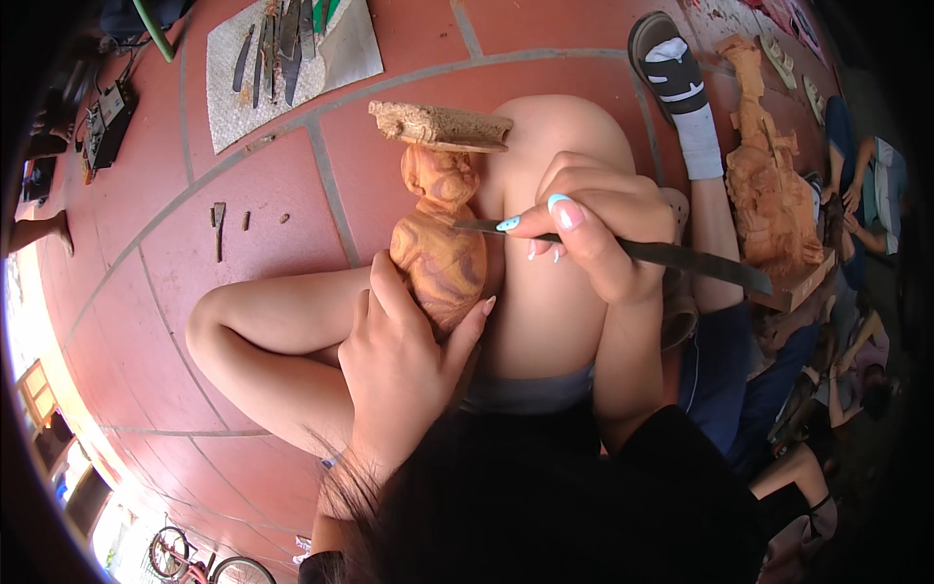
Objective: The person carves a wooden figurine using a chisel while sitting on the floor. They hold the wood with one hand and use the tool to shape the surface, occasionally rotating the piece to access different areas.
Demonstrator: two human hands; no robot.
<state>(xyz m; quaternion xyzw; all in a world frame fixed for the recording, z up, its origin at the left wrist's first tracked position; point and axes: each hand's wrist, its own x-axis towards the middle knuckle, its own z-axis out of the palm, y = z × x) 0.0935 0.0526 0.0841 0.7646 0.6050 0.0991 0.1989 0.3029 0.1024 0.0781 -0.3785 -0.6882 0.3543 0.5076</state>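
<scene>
A carved wooden figure (440,255) with swirling orange-brown grain rests between my bent legs. Its rounded head is carved, and a rough, pale, uncarved piece of wood (440,127) tops it. My left hand (401,341) wraps round the lower body, thumb on the right side and fingers on the left. Pinched in my right hand (601,226) is a long, dark, flat carving blade (696,261). Its narrow tip touches or nearly touches the figure just below the neck. The blade's wide end sticks out to the right past my hand.
Several dark carving blades (282,49) lie on a white sheet (336,58) at the far left. A small tool (218,232) and wood bits lie on the red tiles. A large wooden carving (769,185) and another person's sandalled foot (671,83) are at right; people sit beyond.
</scene>
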